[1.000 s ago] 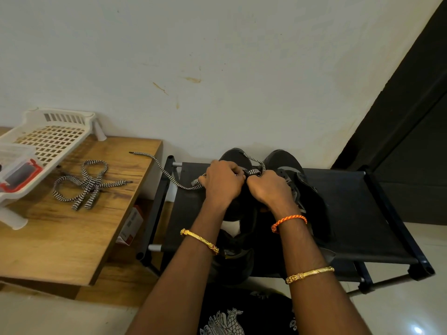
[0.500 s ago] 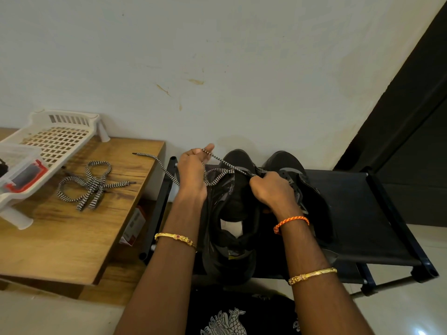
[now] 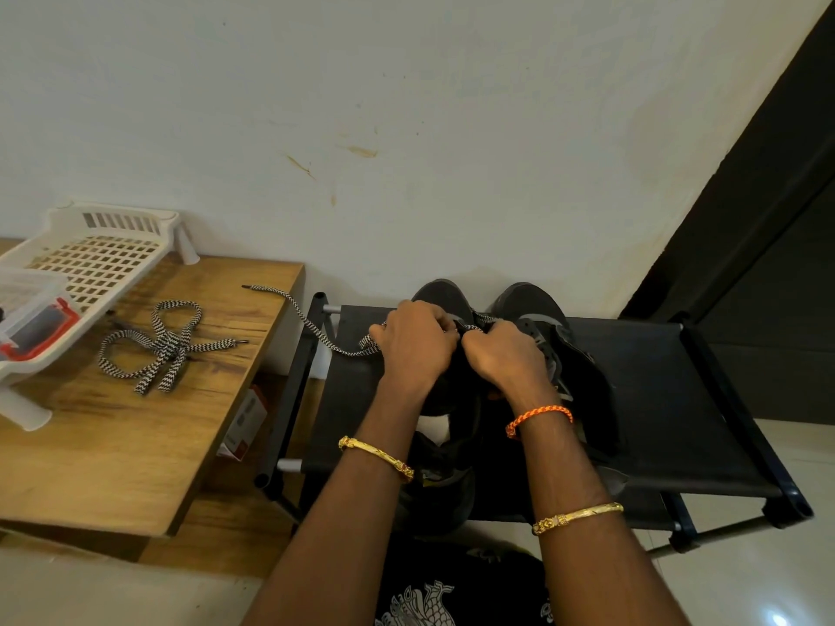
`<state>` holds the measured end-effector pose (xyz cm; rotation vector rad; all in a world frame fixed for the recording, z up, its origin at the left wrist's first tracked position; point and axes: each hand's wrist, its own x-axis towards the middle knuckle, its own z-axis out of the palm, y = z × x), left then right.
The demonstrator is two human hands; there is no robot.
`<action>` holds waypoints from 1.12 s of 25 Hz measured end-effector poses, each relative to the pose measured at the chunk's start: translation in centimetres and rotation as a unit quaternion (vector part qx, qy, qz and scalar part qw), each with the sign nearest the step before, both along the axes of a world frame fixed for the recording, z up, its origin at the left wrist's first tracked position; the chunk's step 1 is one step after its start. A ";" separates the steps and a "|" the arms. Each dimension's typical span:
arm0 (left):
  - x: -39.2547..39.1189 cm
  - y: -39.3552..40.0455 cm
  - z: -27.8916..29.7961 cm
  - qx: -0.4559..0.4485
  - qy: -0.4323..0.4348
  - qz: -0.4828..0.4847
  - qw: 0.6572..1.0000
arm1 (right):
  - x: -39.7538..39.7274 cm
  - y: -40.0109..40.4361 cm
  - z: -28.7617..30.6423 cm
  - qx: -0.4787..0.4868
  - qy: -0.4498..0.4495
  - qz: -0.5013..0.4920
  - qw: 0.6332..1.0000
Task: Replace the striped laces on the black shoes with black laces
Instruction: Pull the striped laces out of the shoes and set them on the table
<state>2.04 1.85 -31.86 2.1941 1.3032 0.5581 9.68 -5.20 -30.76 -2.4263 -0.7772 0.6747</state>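
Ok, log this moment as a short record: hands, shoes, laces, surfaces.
left hand: curled on the striped lace at the left shoe
right hand: curled at the same shoe's eyelets, gripping the lace
left shoe: on the black rack, striped lace in shoe partly pulled out, its free end lying on the wooden table
right shoe: beside it; its lacing cannot be made out
removed striped lace: bunched on the wooden table
black rack: against the wall
white basket: at the table's far left
black laces: none visible
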 end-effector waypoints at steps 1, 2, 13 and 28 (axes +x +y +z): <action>0.0 0.0 0.0 -0.007 -0.004 0.008 1.000 | 0.0 0.0 0.0 0.001 0.003 -0.001 1.000; 0.0 0.1 0.0 -0.012 -0.003 0.016 1.000 | -0.1 0.0 0.1 0.002 0.005 -0.003 1.000; -1.9 1.8 1.1 -0.161 -0.377 0.217 0.886 | -0.1 -0.2 0.4 0.007 0.010 -0.010 1.000; -0.3 0.0 0.2 0.020 -0.021 -0.012 1.000 | -0.2 0.0 0.0 0.005 0.007 -0.005 1.000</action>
